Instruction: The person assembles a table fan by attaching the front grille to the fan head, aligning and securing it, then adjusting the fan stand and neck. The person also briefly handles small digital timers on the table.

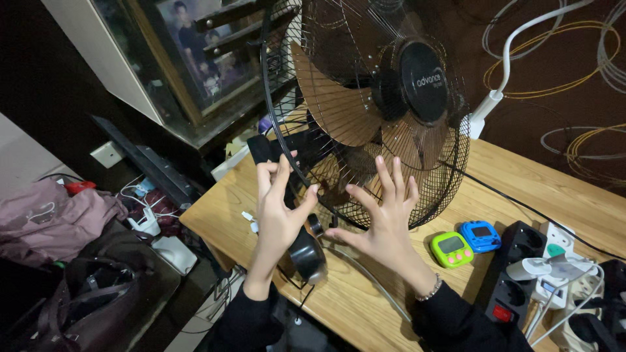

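A black electric fan (365, 111) with a wire guard and translucent brown blades stands tilted on a wooden table (521, 182). My left hand (277, 208) is raised at the guard's lower left rim, fingers spread, fingertips touching the rim. My right hand (385, 215) is spread wide in front of the guard's lower part, close to or touching the wires. Neither hand grips anything. The fan's black base (306, 254) sits just below my left hand.
A green timer (451, 249) and a blue timer (480, 236) lie right of my right hand. A black power strip (515, 274) with white plugs and cables fills the right corner. Bags (78, 287) and a framed picture (195, 58) are at the left.
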